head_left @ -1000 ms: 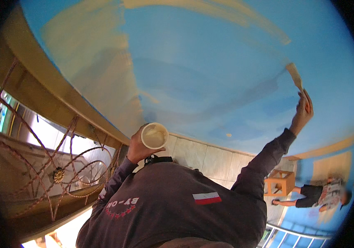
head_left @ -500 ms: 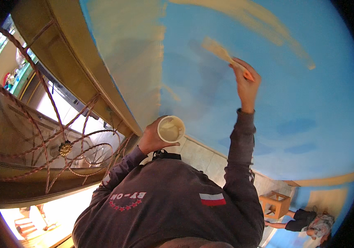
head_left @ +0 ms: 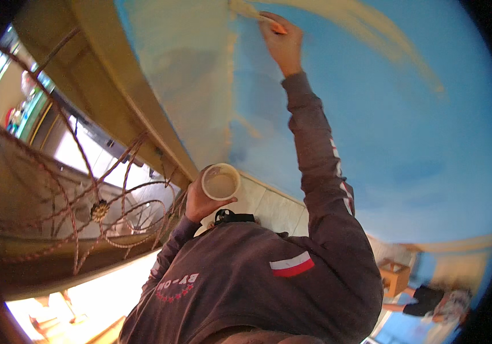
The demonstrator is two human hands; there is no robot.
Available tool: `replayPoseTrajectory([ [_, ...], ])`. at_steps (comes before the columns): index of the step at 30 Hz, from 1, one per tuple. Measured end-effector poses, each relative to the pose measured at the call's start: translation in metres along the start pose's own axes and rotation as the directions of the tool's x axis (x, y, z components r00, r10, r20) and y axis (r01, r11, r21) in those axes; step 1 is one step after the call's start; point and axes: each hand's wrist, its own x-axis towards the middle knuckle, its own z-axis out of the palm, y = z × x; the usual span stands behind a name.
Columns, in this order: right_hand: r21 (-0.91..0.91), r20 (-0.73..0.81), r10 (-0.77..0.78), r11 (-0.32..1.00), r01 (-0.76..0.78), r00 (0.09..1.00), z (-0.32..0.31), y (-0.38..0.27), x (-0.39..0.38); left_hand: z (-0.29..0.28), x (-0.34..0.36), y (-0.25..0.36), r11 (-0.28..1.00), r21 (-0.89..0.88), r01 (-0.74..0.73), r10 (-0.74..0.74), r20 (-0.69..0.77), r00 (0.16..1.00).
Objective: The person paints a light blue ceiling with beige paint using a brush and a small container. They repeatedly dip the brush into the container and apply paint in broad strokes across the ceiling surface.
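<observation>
Twisted-bar grille [head_left: 99, 211] stands left; wooden stool [head_left: 394, 279] and person [head_left: 442, 304], lower right. My left hand [head_left: 198, 203] curls round a paint cup [head_left: 221, 198]; my right hand [head_left: 285, 50] pinches a paintbrush [head_left: 248, 10] at the wall [head_left: 383, 114].

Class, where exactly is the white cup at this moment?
In the head view, the white cup is just left of the picture's centre, held in the left hand, to the right of the twisted metal grille.

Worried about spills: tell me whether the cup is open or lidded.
Open: the left hand holds the cup with no lid on its rim, and its inside shows.
</observation>
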Motion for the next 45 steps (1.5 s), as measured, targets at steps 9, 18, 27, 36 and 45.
replayPoseTrajectory([
  [9,-0.139,-0.048,-0.171,0.977,0.163,0.984,-0.026,-0.005,-0.018,-0.001,0.001,-0.034,0.988,-0.151,0.019,-0.011,0.054,0.998],
  [18,-0.262,-0.036,0.050,0.963,-0.057,0.998,-0.185,-0.038,-0.038,0.024,0.048,-0.050,0.988,-0.134,-0.082,0.112,0.231,0.966],
  [27,-0.579,-0.217,0.013,0.803,-0.139,0.976,-0.357,-0.089,-0.076,0.056,0.070,-0.025,0.985,-0.095,-0.145,0.169,0.348,0.922],
  [36,-0.665,-0.455,-0.150,0.713,-0.223,0.878,-0.463,-0.110,-0.107,0.062,0.069,-0.013,0.988,-0.102,-0.115,0.145,0.372,0.917],
  [45,-0.358,-0.557,0.047,0.887,-0.291,0.829,-0.374,-0.136,-0.133,0.064,0.055,0.011,0.980,-0.108,-0.165,0.192,0.322,0.927],
])
